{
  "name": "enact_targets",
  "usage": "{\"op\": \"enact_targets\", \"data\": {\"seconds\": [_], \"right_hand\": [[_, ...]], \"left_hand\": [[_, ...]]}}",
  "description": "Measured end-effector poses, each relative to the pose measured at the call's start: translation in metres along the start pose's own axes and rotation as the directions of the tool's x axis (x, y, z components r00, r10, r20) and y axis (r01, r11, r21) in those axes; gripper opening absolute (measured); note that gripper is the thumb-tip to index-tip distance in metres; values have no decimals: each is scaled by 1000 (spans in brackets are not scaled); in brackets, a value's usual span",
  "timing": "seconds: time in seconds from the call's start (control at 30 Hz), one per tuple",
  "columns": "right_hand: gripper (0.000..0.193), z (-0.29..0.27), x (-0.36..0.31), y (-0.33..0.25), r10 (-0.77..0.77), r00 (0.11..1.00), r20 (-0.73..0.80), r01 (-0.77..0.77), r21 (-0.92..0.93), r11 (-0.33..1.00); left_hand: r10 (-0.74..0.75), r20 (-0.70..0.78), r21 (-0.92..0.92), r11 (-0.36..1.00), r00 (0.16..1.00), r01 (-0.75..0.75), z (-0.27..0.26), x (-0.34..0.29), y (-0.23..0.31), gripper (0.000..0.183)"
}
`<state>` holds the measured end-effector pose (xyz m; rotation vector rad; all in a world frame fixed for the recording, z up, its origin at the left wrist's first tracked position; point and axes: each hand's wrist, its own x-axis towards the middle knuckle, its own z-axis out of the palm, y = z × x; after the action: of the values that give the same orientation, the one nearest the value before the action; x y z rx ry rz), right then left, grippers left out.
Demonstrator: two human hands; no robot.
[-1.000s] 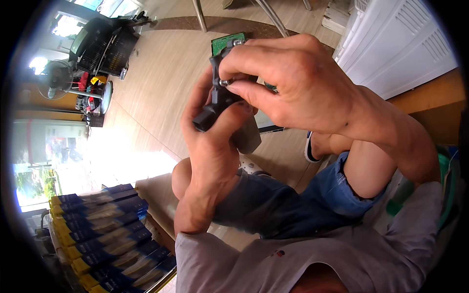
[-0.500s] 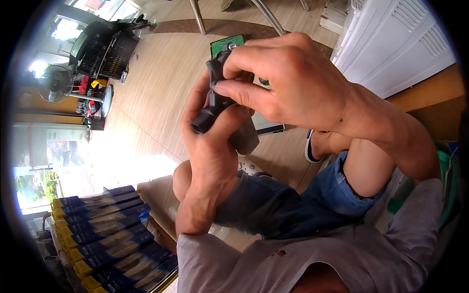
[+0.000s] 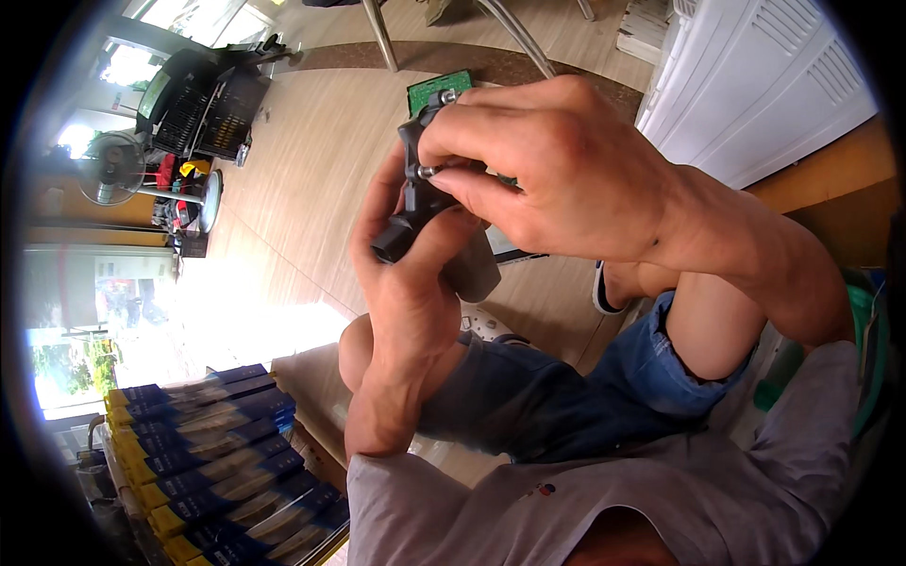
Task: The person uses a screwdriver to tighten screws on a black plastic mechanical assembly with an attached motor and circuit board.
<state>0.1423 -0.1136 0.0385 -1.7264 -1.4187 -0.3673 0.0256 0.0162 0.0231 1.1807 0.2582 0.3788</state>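
One pale round-caged fan point(image 3: 111, 168) is logged at the far left, with a black perforated plastic crate point(image 3: 226, 118) near it and rows of flat blue-and-yellow packets point(image 3: 217, 457) lower down. Moving right, the left hand point(image 3: 408, 288) is wrapped around a dark grey moulded part point(image 3: 411, 219), apparently plastic, its fingers along the far left side and its thumb pressing from the right. This part is held up in front of the person, above the knees, tilted, with its squared end toward the lower left. At the part's middle, a small bright metal cylinder point(image 3: 427, 173) sits between the right hand's thumb and forefinger — contact with the part appears likely, but seating cannot be confirmed. Just beyond, a green rectangular board point(image 3: 442, 90) shows behind the part's upper end; its support is hidden. At that upper end is a second shiny metal piece point(image 3: 449, 96), judged to be in place, though fingers cover its surroundings. Below the left thumb, a grey blocky body point(image 3: 477, 274) is visible; whether it joins the part cannot be told. The right hand point(image 3: 566, 165) pinches, fingers curled — work at the middle position is judged unfinished, the cylinder not yet released. At far right is a white vented panel point(image 3: 746, 94). Progress inside the grip is concealed.
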Motion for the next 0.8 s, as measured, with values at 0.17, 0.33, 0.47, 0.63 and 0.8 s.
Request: {"op": "enact_targets", "data": {"seconds": [0.17,0.33,0.47,0.63,0.8], "right_hand": [[15,0,0,-2,10,1000,19,-10,10,1000],[15,5,0,2,-49,999,-20,50,31,998],[14,4,0,-2,-42,999,-20,43,50,998],[12,4,1,1,-23,1000,9,24,-23,999],[11,2,1,0,-34,999,16,34,-31,999]], "left_hand": [[-15,-16,-13,1000,1000,15,-1,-1,1,61],[-29,-8,-13,999,1000,29,-2,0,0,62],[-2,0,-15,1000,1000,2,-1,-2,1,62],[3,-10,-13,1000,1000,-3,-3,-1,-1,62],[71,-22,40,997,997,-70,-1,-2,-1,63]]}}
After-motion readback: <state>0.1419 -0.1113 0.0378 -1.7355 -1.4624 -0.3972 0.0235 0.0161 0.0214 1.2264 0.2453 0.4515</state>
